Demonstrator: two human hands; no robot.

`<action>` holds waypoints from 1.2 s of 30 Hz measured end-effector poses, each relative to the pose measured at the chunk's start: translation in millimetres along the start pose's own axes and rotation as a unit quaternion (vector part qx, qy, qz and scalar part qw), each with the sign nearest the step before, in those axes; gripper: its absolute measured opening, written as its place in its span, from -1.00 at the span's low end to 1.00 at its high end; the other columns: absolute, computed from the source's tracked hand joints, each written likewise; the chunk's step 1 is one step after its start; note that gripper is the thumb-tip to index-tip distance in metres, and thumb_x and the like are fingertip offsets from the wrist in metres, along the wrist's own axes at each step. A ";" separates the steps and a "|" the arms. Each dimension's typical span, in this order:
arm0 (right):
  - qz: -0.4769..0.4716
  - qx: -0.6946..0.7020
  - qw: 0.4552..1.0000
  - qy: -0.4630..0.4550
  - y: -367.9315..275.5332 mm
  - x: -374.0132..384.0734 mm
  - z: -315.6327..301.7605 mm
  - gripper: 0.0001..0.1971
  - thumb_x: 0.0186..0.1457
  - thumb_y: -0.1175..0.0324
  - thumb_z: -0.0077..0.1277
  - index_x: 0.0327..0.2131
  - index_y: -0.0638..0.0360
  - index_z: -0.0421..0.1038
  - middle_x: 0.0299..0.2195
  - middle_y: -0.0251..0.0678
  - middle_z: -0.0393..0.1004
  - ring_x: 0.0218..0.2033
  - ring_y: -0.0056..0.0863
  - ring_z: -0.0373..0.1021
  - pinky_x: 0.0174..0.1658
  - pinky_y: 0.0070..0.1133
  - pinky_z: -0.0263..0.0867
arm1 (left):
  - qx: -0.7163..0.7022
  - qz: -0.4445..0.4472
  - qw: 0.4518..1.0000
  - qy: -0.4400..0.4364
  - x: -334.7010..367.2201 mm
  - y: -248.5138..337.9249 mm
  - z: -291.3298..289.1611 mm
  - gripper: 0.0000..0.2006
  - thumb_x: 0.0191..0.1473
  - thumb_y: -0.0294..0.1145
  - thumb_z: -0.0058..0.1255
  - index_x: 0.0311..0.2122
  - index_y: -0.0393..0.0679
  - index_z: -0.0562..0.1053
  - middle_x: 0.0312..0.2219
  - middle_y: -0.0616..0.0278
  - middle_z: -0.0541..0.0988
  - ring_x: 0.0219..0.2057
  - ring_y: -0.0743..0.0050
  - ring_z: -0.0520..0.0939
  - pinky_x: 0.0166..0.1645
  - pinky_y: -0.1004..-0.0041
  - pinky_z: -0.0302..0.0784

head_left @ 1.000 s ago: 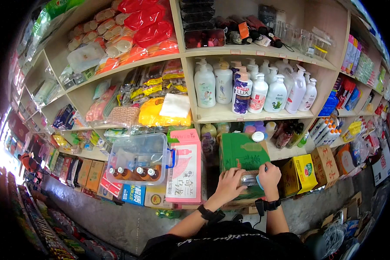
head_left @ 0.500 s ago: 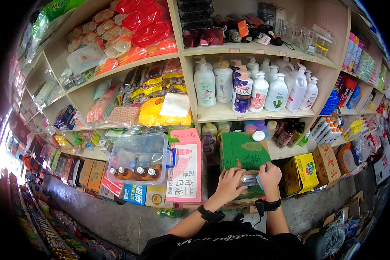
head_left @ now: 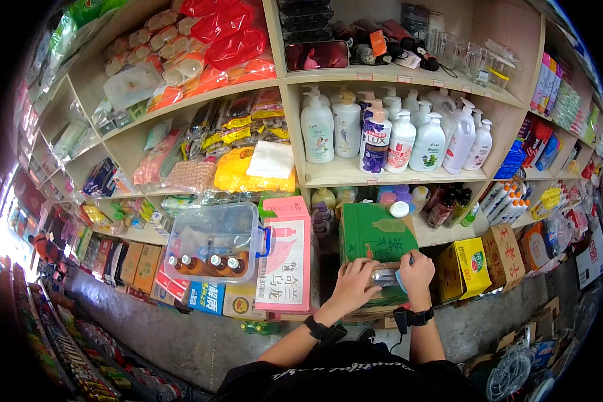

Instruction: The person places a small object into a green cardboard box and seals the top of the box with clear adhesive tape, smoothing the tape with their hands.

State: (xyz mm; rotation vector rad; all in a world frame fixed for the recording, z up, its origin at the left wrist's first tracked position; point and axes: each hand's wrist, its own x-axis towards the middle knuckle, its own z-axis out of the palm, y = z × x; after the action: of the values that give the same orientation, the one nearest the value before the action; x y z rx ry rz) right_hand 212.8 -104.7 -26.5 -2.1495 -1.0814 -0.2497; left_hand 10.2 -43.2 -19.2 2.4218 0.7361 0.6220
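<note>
A small clear, silvery object (head_left: 385, 275), perhaps a glass jar on its side, lies on a green carton (head_left: 372, 231) in front of me. My left hand (head_left: 355, 283) is closed round its left end, fingers curled over the top. My right hand (head_left: 417, 273) is closed at its right end, pinching something light blue (head_left: 400, 280) against it; the fingers hide most of this piece, and I cannot tell its kind. Left of the hands, a clear plastic bin (head_left: 214, 231) with several brown bottles (head_left: 193, 265) stands beside a pink-and-white carton (head_left: 285, 268).
White pump bottles (head_left: 427, 144) fill the middle shelf. A phone-like dark slab (head_left: 316, 55) leans on the upper shelf. Bagged goods and a folded white cloth (head_left: 271, 159) lie at left. A yellow box (head_left: 465, 268) stands right of the green carton.
The view has shifted very slightly. Both hands keep nearly the same hold on the clear object.
</note>
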 end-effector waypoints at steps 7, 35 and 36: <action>0.007 0.007 1.000 -0.005 -4.3 -0.3 -3.6 -0.74 0.14 0.27 0.05 -0.50 0.26 0.57 -0.56 0.06 0.55 -0.52 0.07 0.51 -0.43 -0.19 0.43 | -0.003 -0.002 1.000 -0.003 -0.3 0.2 -0.3 -0.34 0.12 -0.15 0.35 0.28 -0.05 0.34 0.11 0.09 0.39 0.21 -0.05 0.42 0.40 -0.10 0.19; 0.007 0.010 1.000 -0.010 -5.5 -0.5 -6.2 -0.73 0.14 0.28 0.04 -0.47 0.27 0.61 -0.55 0.07 0.56 -0.53 0.06 0.52 -0.43 -0.21 0.43 | 0.001 0.001 1.000 -0.002 -0.4 0.6 -1.1 -0.32 0.12 -0.16 0.35 0.29 -0.06 0.34 0.11 0.09 0.39 0.20 -0.04 0.42 0.40 -0.09 0.21; 0.006 0.009 1.000 -0.009 -5.4 -0.7 -6.0 -0.73 0.14 0.28 0.04 -0.47 0.27 0.60 -0.55 0.07 0.55 -0.53 0.06 0.52 -0.43 -0.20 0.44 | -0.001 0.001 1.000 -0.002 -0.4 0.6 -1.2 -0.32 0.12 -0.16 0.35 0.29 -0.06 0.34 0.10 0.09 0.39 0.20 -0.04 0.42 0.40 -0.09 0.21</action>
State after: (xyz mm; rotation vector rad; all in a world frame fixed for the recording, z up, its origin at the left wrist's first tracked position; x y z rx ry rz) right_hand 209.1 -107.1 -19.7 -2.1444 -1.0769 -0.2151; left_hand 9.5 -43.4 -18.1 2.4212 0.7303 0.6195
